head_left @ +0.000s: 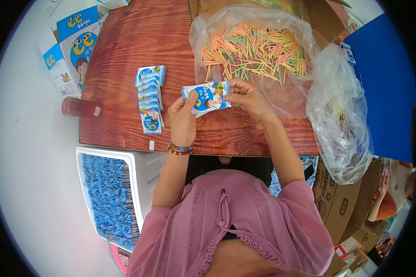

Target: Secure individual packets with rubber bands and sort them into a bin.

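Between my two hands, over the middle of the wooden table, is a small blue-and-white candy packet (211,98). My left hand (184,115) pinches its left end with the thumb on top. My right hand (250,98) grips the right end between thumb and fingers. Whether a second packet lies under this one I cannot tell. Left of my left hand, a column of overlapping matching packets (150,101) lies on the table. Beyond my right hand, thin pastel candy sticks (259,51) are spread over a clear plastic bag (199,41).
A reddish cylinder (81,107) juts past the table's left edge, near a printed display box (81,51). A white bin (133,184) of blue packets stands below left. Crumpled plastic (339,124) hangs over the right edge, beside a blue panel (386,87). Another person (395,189) is at far right.
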Demonstrator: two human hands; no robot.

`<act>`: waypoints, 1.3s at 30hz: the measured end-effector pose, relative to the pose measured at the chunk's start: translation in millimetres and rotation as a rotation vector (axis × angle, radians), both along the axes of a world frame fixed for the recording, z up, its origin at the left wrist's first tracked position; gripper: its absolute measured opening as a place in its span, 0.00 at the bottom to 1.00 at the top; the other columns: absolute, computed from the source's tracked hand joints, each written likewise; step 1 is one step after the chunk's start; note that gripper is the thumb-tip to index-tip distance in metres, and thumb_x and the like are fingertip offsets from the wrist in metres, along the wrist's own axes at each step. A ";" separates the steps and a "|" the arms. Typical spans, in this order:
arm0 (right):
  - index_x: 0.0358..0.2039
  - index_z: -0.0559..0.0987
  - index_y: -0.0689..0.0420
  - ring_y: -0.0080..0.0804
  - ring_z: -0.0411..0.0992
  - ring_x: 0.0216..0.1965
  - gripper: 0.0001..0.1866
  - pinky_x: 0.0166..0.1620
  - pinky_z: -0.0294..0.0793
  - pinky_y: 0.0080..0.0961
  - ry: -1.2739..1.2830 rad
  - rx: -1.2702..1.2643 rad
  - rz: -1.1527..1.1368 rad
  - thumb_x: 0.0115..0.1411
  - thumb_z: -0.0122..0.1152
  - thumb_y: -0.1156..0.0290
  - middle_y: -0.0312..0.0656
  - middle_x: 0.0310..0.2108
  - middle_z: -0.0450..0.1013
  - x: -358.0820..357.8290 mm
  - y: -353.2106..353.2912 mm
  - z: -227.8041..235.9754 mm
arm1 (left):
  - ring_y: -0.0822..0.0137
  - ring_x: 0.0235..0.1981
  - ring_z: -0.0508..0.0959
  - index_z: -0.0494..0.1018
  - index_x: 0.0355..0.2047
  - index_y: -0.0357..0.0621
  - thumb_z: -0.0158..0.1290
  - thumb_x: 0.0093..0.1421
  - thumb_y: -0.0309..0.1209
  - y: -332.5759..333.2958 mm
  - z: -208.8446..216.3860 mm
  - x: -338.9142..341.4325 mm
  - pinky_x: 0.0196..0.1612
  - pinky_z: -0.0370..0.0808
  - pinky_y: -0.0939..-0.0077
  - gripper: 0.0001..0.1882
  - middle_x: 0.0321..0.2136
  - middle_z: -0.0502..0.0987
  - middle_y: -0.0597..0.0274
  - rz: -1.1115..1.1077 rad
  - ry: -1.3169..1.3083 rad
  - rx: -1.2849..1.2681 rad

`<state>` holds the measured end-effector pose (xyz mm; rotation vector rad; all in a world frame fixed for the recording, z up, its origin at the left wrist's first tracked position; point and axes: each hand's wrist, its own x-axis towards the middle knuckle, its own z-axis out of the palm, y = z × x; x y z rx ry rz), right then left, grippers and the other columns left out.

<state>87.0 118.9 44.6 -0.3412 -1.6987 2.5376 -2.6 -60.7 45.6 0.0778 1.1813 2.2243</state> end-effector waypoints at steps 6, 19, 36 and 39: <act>0.39 0.75 0.58 0.17 0.72 0.34 0.09 0.39 0.71 0.16 0.019 -0.140 0.011 0.57 0.61 0.75 0.33 0.34 0.75 2.9 7.6 -4.7 | 0.72 0.35 0.80 0.77 0.35 0.35 0.51 0.63 0.28 6.3 1.7 9.4 0.41 0.78 0.77 0.09 0.35 0.80 0.60 0.012 -0.227 0.063; 0.39 0.79 0.60 0.18 0.72 0.37 0.08 0.42 0.71 0.17 -0.008 0.040 0.104 0.58 0.60 0.75 0.34 0.35 0.77 -1.1 7.3 -4.1 | 0.71 0.36 0.80 0.77 0.38 0.36 0.48 0.66 0.33 -3.4 -16.8 14.5 0.41 0.78 0.75 0.13 0.36 0.80 0.60 0.008 0.072 0.037; 0.40 0.80 0.61 0.17 0.72 0.35 0.11 0.39 0.71 0.17 -0.008 0.249 0.069 0.56 0.63 0.73 0.34 0.34 0.77 -3.0 2.3 6.7 | 0.78 0.33 0.77 0.78 0.38 0.34 0.56 0.58 0.21 1.2 -11.8 19.0 0.38 0.74 0.83 0.07 0.34 0.80 0.63 0.072 0.145 -0.069; 0.39 0.81 0.61 0.16 0.72 0.36 0.10 0.39 0.71 0.18 -0.041 0.323 0.036 0.56 0.63 0.73 0.34 0.33 0.78 -1.2 1.1 4.5 | 0.78 0.33 0.77 0.78 0.37 0.34 0.56 0.58 0.21 4.3 -13.2 17.8 0.37 0.74 0.83 0.07 0.34 0.80 0.63 0.081 0.111 -0.043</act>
